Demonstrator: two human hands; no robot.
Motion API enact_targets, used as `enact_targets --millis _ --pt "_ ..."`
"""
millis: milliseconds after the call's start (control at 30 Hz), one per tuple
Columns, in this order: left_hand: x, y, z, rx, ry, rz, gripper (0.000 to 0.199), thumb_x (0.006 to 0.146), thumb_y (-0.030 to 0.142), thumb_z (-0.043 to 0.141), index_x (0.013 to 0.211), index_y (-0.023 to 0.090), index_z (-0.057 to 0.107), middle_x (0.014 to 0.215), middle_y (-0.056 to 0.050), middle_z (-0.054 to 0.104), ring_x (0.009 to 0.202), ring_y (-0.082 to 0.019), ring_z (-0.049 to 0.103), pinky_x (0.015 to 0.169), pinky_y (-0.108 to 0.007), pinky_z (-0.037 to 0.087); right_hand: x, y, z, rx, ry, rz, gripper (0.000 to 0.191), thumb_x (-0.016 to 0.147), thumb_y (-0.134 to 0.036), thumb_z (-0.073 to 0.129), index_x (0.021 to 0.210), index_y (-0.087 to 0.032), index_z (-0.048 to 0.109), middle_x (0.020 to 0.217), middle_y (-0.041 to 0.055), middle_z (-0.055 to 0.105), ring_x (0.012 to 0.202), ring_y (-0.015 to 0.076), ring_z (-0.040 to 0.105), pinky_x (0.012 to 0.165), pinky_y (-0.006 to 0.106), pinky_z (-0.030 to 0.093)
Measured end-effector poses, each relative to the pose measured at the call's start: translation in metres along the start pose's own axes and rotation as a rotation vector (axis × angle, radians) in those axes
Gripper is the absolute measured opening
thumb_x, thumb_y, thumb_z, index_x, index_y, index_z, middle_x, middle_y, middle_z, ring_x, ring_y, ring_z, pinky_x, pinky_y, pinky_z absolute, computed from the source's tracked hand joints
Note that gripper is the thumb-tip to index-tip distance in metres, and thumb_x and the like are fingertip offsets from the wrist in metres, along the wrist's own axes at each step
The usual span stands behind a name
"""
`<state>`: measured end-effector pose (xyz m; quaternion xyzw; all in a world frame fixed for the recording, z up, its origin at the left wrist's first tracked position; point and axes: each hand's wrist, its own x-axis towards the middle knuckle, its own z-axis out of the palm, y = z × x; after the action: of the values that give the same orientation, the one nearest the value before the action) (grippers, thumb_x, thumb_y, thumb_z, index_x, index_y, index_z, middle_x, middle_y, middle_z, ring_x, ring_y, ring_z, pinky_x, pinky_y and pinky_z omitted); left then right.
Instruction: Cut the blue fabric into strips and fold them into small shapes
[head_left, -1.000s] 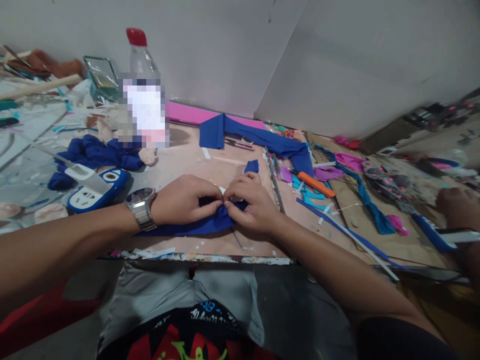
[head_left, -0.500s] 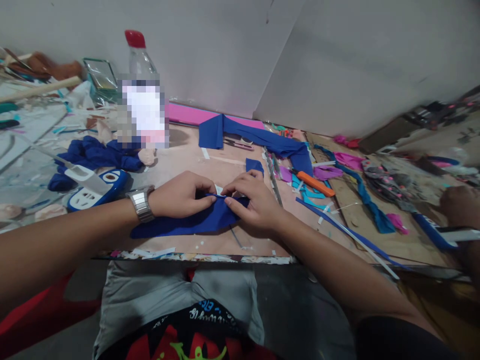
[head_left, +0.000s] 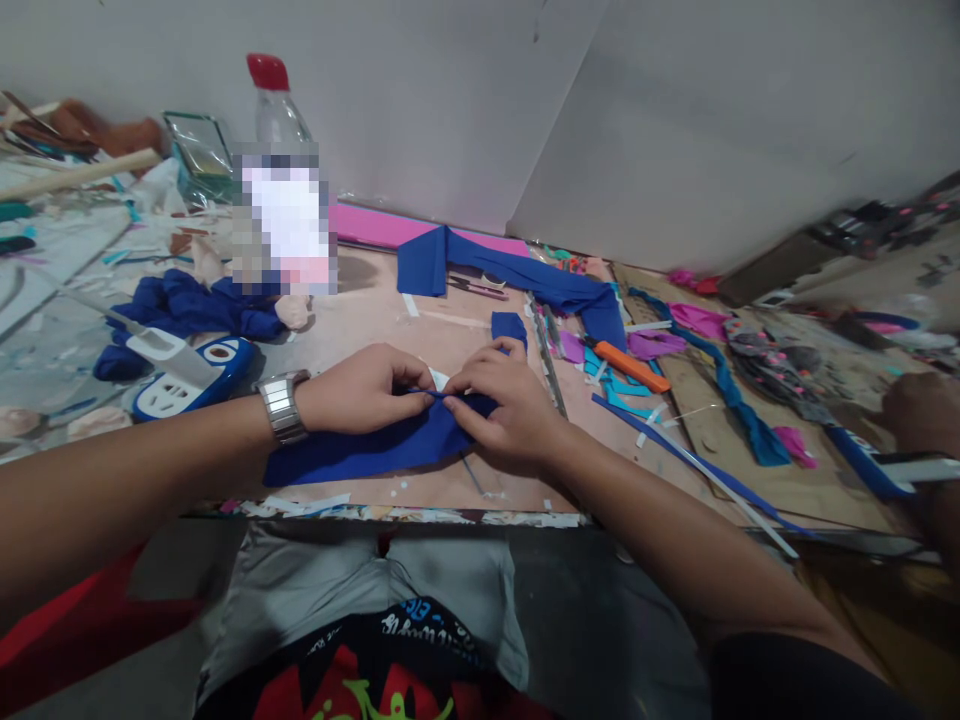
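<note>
A strip of blue fabric (head_left: pixel 360 455) lies along the near side of the table, under and between my hands. My left hand (head_left: pixel 367 390), with a metal watch on its wrist, pinches the strip's upper edge between thumb and fingers. Close beside it, my right hand (head_left: pixel 510 405) pinches the same edge, and the two thumbs almost meet. A small white piece (head_left: pixel 439 379) shows between the fingertips; what it is I cannot make out. Just beyond my right hand lies a small blue fabric scrap (head_left: pixel 508 328).
A red-capped bottle (head_left: pixel 281 115) stands at the back left. Near my left wrist sit a blue-and-white power strip (head_left: pixel 169 390) and crumpled blue fabric (head_left: pixel 187 305). An orange utility knife (head_left: pixel 630 367) lies on the right among scraps. Another person's hand (head_left: pixel 919 415) is at the far right.
My fingertips have shifted slightly along the fabric's edge, and a little more of the white piece shows. The strip's near edge has moved slightly toward me.
</note>
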<state>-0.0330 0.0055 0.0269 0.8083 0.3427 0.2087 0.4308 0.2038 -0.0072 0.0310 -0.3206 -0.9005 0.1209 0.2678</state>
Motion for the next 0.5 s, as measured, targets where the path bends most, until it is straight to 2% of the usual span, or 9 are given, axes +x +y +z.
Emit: enact_targets --millis 233,400,500 --pt "0.0006 -0.0023 0.0004 -0.017 -0.006 -0.012 0.026 0.092 0.035 0.06 0.089 0.013 0.074 0.075 -0.001 0.07 0.066 -0.012 0.055 0.064 -0.023 0.04 0.0007 -0.0007 0.0006 0.017 0.011 0.005 0.011 0.095 -0.028 0.067 0.103 -0.023 0.072 0.095 0.0025 0.08 0.089 0.021 0.07 0.104 0.047 0.034" --pt "-0.0003 0.0003 0.0009 -0.023 -0.008 -0.009 0.024 0.092 0.034 0.061 0.087 0.014 0.073 0.073 0.0 0.069 0.065 -0.012 0.054 0.062 -0.023 0.04 0.0 -0.0001 0.0027 0.017 0.016 0.017 0.006 0.095 -0.026 0.068 0.095 -0.022 0.072 0.089 0.0007 0.078 0.086 0.0195 0.07 0.102 0.046 0.035" --pt "0.0 0.0011 0.0001 -0.055 0.023 -0.028 0.023 0.091 0.034 0.062 0.088 0.014 0.072 0.072 0.0 0.069 0.065 -0.012 0.055 0.062 -0.022 0.041 -0.0001 0.0001 0.0028 0.027 0.021 0.034 0.006 0.094 -0.026 0.069 0.097 -0.023 0.072 0.09 0.0014 0.079 0.086 0.0204 0.07 0.102 0.047 0.035"
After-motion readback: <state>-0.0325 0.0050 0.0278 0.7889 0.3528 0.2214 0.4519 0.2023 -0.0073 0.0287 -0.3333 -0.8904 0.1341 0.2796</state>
